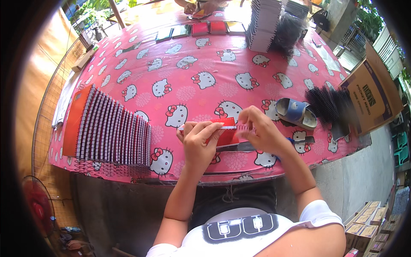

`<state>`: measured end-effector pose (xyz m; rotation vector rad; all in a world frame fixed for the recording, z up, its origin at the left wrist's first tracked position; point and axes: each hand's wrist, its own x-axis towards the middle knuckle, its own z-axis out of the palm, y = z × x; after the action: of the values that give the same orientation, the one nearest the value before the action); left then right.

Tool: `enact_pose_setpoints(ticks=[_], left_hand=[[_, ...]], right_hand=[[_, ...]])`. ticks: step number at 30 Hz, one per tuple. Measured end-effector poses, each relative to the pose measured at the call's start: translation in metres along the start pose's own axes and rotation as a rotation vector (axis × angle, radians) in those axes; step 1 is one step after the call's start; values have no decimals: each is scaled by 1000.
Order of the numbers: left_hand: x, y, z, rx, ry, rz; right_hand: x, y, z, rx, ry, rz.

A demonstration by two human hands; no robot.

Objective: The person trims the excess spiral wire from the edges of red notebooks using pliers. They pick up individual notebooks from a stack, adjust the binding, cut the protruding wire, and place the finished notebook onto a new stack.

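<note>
Red, flat notebook (229, 137) and looped coil (242, 128) occupy hands (200, 140).

Left grip (199, 139) covers part of the red notepad (231, 123). Can't see where the coil (245, 128) ends inside my right grip (259, 130). Tall notebook stack (260, 32) and co-worker (191, 7) cut by top edge. Plastic bag (291, 30) contents unclear. Fan (37, 201) fades into dark rim.
</note>
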<state>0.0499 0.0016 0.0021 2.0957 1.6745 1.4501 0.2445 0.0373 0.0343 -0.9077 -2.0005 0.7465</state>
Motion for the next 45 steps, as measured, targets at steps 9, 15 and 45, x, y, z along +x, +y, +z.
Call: enact_pose_setpoints(ticks=[9,15,45], left_hand=[[-3,-2,2,-41,-6,-34],[-5,-2,3,-58,15,-44],[3,-2,2,-68,-91,-24]], right_hand=[[1,-9,18,-346,25,-71],[2,-8,20,-300,-51,12],[4,74,-64,260,-90,186]])
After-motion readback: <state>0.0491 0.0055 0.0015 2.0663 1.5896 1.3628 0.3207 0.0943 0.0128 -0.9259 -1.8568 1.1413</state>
